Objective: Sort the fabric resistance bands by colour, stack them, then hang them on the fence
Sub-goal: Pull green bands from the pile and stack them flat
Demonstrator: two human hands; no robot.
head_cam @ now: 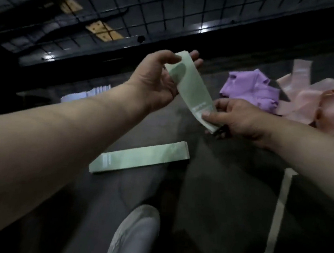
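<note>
Between both hands, a green resistance band (pixel 187 87) is being held taut, apparently to flatten it for stacking. The left hand (pixel 156 79) is gripping its far end and the right hand (pixel 235 118) is pinching the near end, above the green stack (pixel 139 157) lying on the floor (pixel 227 192).

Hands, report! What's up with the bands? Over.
Left hand and right hand grip one green band. Green stack on floor. Purple pile, pink pile unsorted. Nothing blocking.

Both bare forearms reach forward. The left hand (pixel 156 81), palm up, holds the top of a green band (pixel 191 88) between thumb and fingers. The right hand (pixel 235 120) pinches its lower end.
</note>
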